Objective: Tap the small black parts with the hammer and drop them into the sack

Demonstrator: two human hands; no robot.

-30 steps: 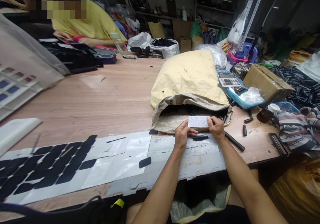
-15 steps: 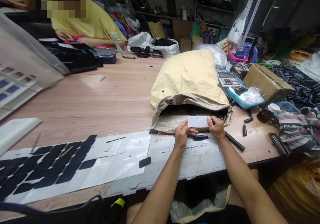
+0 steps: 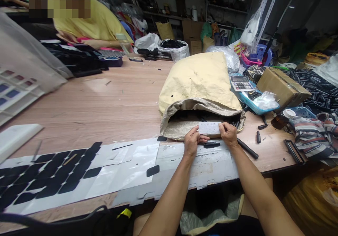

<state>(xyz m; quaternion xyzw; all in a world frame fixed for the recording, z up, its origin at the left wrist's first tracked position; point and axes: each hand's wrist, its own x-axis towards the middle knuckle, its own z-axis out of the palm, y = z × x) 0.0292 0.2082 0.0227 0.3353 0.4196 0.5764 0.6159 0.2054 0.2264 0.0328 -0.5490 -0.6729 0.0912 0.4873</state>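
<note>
A small white printed card (image 3: 209, 128) is stretched between my two hands, in front of the mouth of a large cream sack (image 3: 196, 77). My left hand (image 3: 192, 141) pinches its left edge, and my right hand (image 3: 228, 134) grips the right edge. The print is too small to read. Dark pieces show inside the sack's open mouth. Just below the card, a short black tube-like part (image 3: 211, 145) lies on a grey sheet (image 3: 213, 169). Beside my right wrist rests a longer black tube (image 3: 247, 148).
White paper (image 3: 134, 165) with rows of black rounded pads (image 3: 52, 172) covers the front left. Right of the sack are a calculator (image 3: 241, 83), a blue basket (image 3: 260, 106), a cardboard box (image 3: 283, 88) and a brown jar (image 3: 282, 120). Across the table sits a person in yellow (image 3: 100, 21).
My hands and the card stay almost exactly where they were. At the far left, the other person's hands and arms have shifted slightly.
</note>
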